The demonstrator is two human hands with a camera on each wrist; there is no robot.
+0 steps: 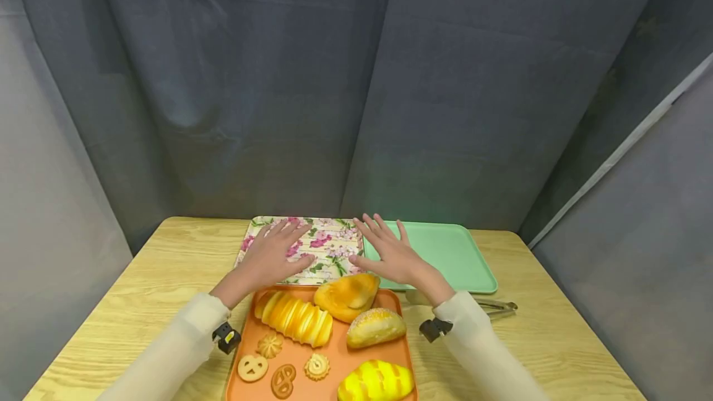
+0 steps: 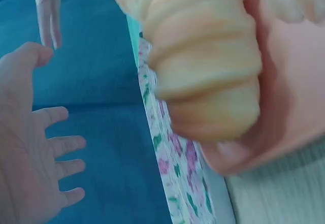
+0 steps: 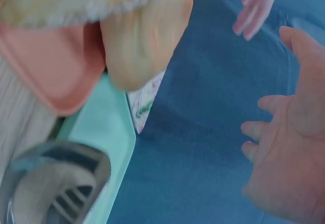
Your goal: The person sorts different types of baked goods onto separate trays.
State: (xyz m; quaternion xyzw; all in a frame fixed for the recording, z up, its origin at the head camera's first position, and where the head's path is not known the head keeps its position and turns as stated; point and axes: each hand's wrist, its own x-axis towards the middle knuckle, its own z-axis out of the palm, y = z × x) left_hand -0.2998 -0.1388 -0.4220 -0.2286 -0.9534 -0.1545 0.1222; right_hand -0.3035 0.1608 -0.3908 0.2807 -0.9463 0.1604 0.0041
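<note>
My left hand (image 1: 275,252) hovers with spread fingers over the floral tray (image 1: 328,228), holding nothing. My right hand (image 1: 390,252) is also spread open, over the seam between the floral tray and the mint green tray (image 1: 457,252). In front of them an orange tray (image 1: 245,333) carries a ridged yellow loaf (image 1: 295,317), an orange bun (image 1: 346,296), a sugared roll (image 1: 375,327), a yellow bread (image 1: 375,381) and several cookies (image 1: 278,367). The left wrist view shows the open palm (image 2: 25,158) beside the ridged loaf (image 2: 203,66). In the right wrist view the open palm (image 3: 294,148) appears near the bun (image 3: 142,41).
Metal tongs (image 1: 498,307) lie on the wooden table (image 1: 139,289) to the right of the orange tray; their head shows close up (image 3: 51,183) in the right wrist view. Grey curtains enclose the table on three sides.
</note>
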